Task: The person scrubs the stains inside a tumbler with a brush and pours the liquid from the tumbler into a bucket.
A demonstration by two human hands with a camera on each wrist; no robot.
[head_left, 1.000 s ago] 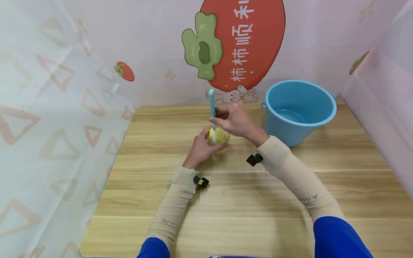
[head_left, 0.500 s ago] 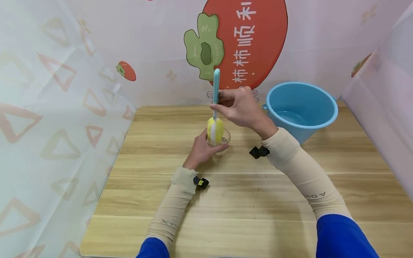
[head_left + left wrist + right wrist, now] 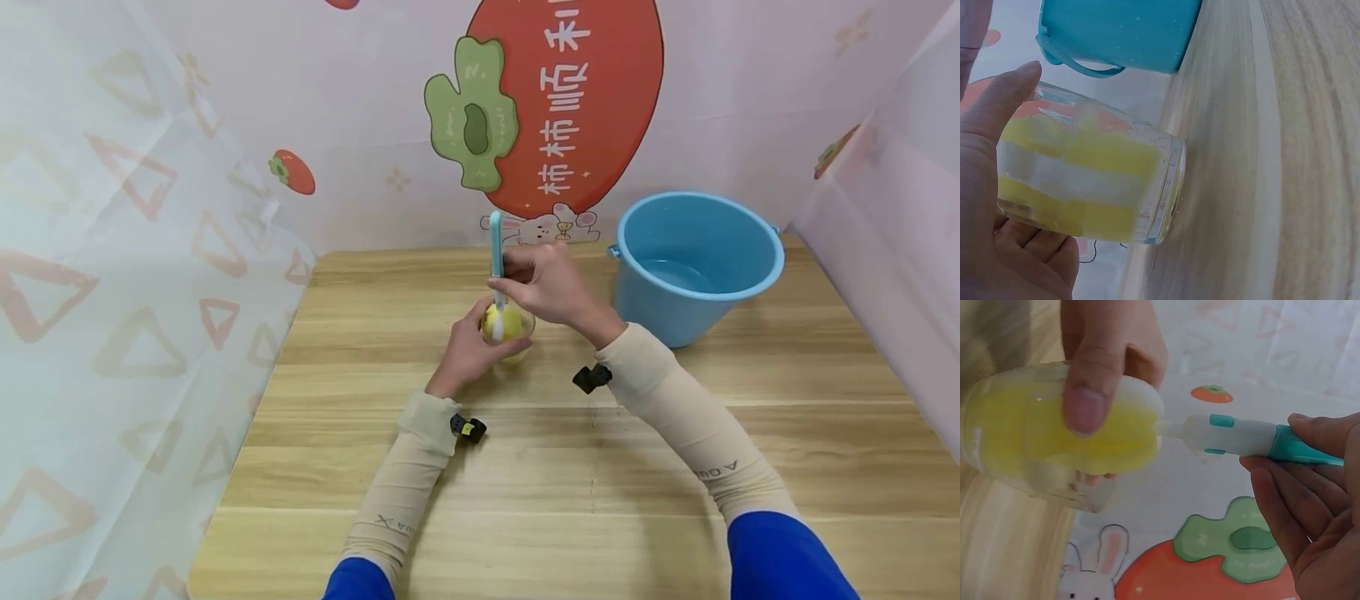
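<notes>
A clear glass point(image 3: 1175, 162) stands on the wooden table, with my left hand point(image 3: 471, 348) curled round its upper part. Inside it sits the yellow and white sponge head point(image 3: 1122, 440) of a bottle brush; in the left wrist view the sponge fills most of the glass. My right hand point(image 3: 551, 279) pinches the brush's teal handle point(image 3: 496, 237) between thumb and fingers above the rim. The handle points up, its white neck point(image 3: 1229, 434) running down to the sponge. In the right wrist view my left thumb lies across the glass near its mouth.
A light blue bucket point(image 3: 678, 321) stands at the back right of the table point(image 3: 360, 333), close to my right forearm. Printed cloth point(image 3: 375, 125) rises behind the table and along both sides. Small wet marks point(image 3: 594, 417) show on the wood.
Half a second ago my right hand had lifted the brush, with much of the sponge above the rim. Now the brush is back down in the glass. My left hand has kept its place.
</notes>
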